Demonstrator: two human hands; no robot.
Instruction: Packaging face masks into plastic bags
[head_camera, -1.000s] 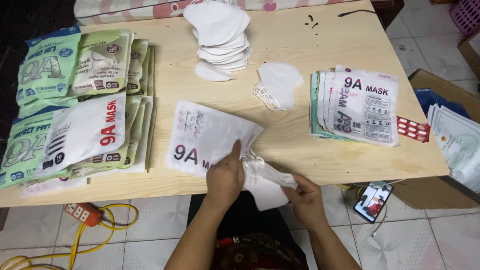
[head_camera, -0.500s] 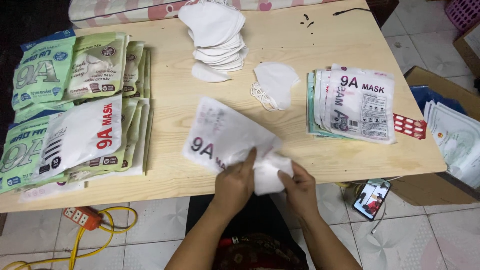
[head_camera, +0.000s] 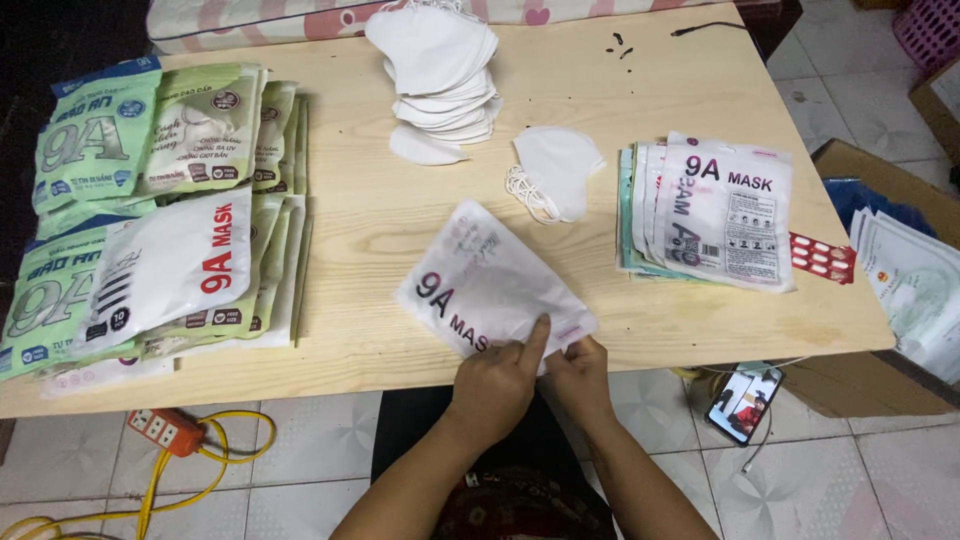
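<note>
Both hands, left hand (head_camera: 497, 385) and right hand (head_camera: 578, 375), are pinching the mask pouch (head_camera: 490, 285) edge; fingertips are hiding its corner, so the contents are unclear.

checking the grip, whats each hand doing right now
Left hand: closed on the near edge of the white mask pouch, forefinger lying along it.
Right hand: pinching the same pouch's near corner.
</note>
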